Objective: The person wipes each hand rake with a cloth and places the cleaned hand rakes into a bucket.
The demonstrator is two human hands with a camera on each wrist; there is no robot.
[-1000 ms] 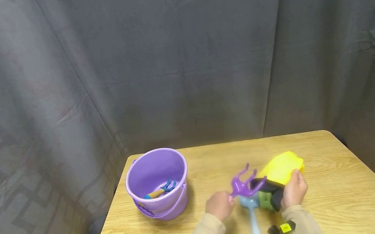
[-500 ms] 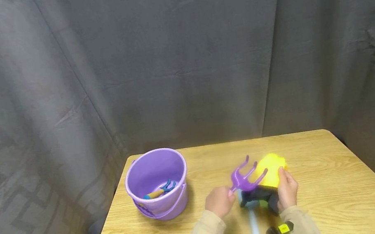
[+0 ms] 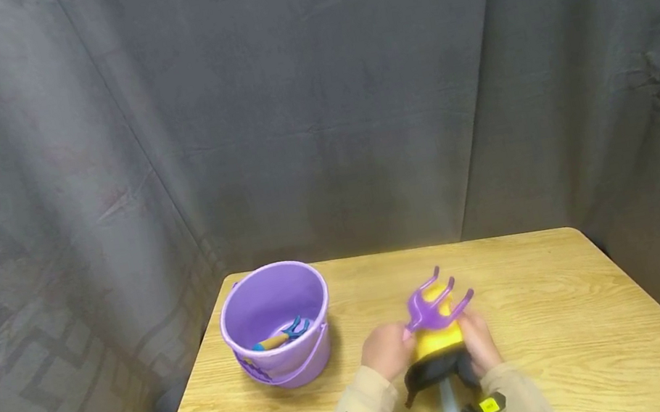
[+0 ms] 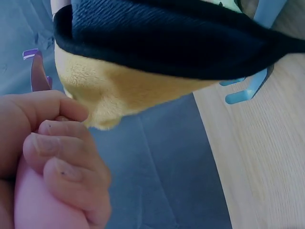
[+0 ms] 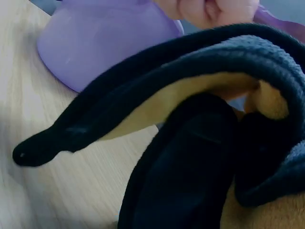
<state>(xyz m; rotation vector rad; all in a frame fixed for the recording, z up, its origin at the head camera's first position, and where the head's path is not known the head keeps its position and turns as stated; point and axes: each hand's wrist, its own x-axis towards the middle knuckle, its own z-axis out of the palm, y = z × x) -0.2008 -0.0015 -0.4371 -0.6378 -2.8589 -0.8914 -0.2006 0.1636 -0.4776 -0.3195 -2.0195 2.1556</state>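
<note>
My left hand (image 3: 387, 352) grips the handle of a three-tined purple toy rake (image 3: 426, 314), its tines pointing away over the table. Behind them, my right hand (image 3: 478, 342) holds a fuzzy yellow cloth piece (image 3: 438, 340) with wide black edging and a bluish-grey lining. A black tab (image 5: 35, 150) sticks out from its edging in the right wrist view. The cloth overlaps a light-blue toy tool, whose handle (image 3: 450, 409) shows below it; light-blue tines (image 4: 243, 95) show in the left wrist view. The right hand itself is out of sight in its wrist view.
A purple bucket (image 3: 314, 363) stands at the left of the wooden table (image 3: 561, 312), its handle folded down. In it lies a small rake (image 3: 280, 338) with blue tines and a yellow-orange handle. Grey curtains (image 3: 316, 127) hang behind the table.
My right hand has carried the yellow cloth leftward, behind the purple rake and over the light-blue tool and a green thing. The left hand has barely moved, the rake rising slightly.
</note>
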